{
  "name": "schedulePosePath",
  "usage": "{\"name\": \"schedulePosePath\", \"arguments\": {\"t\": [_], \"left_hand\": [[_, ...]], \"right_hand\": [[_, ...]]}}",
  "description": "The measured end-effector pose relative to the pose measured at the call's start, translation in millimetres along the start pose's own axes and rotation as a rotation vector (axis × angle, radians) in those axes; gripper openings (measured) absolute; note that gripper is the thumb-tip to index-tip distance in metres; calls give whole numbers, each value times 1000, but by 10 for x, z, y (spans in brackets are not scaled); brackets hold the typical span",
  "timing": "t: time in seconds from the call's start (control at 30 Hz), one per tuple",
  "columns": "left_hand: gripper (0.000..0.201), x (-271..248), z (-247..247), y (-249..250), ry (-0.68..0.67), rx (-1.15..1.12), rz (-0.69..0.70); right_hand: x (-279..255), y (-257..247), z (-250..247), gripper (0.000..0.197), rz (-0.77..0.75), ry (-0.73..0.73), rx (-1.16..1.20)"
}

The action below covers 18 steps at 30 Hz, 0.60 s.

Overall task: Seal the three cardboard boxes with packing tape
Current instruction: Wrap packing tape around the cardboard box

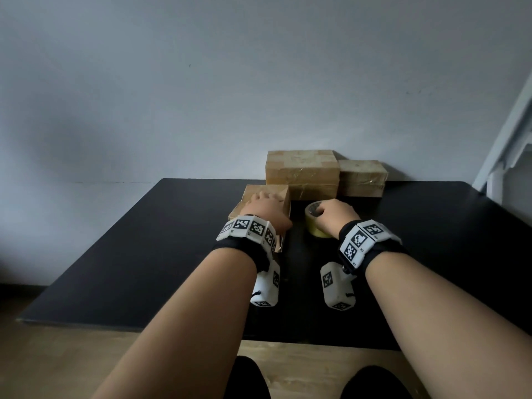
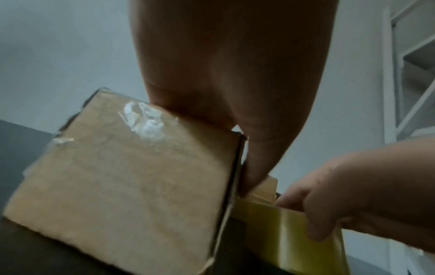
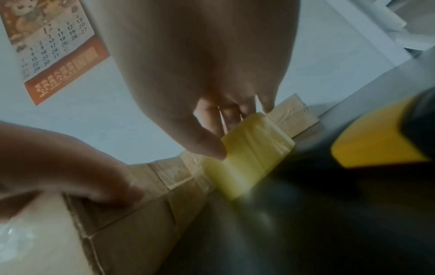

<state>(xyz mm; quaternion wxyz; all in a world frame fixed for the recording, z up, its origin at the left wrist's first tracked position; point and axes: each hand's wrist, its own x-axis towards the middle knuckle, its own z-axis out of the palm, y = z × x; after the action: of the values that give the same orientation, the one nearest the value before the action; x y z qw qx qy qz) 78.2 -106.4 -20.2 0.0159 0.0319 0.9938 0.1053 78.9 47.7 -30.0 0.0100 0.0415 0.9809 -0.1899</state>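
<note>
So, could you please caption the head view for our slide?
Left hand rests on the nearest cardboard box while right hand grips the tape roll.

A black table [image 1: 115,254] stands against a pale grey wall [image 1: 201,82]. Below the near edge of the table is a light wooden floor [image 1: 72,364]. On the right side, a white frame [image 1: 506,145] with slanted bars leans near the wall. In the right wrist view, a calendar [image 3: 54,48] with an orange lower part hangs on the wall. The light is dim and soft.
</note>
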Motion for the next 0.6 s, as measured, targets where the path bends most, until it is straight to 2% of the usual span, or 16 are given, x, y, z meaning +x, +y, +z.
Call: {"name": "schedulePosePath", "arguments": {"t": [0.03,0.17,0.23,0.3,0.43,0.5,0.6], "left_hand": [[66,-2,12,-12,-20,21,-10],[61,7,-60,-136,-70,23,31],[61,-8,-119,-207,-81,40,59],[59,-39,-161,-247,-72,37,76],[42,-28,-173,-269,-14,-13,54],[34,-58,-225,-200,57,-138,71],[43,-92,-275,-70,163,-308,80]], "right_hand": [[13,3,19,32,0,-14,-39],[90,-5,22,48,52,-115,-155],[102,-4,6,47,61,-122,-133],[86,-15,-23,33,38,-68,-71],[27,-55,-104,37,-20,102,181],[-11,-79,-165,35,-63,161,306],[-66,-118,-262,27,-126,222,468]]}}
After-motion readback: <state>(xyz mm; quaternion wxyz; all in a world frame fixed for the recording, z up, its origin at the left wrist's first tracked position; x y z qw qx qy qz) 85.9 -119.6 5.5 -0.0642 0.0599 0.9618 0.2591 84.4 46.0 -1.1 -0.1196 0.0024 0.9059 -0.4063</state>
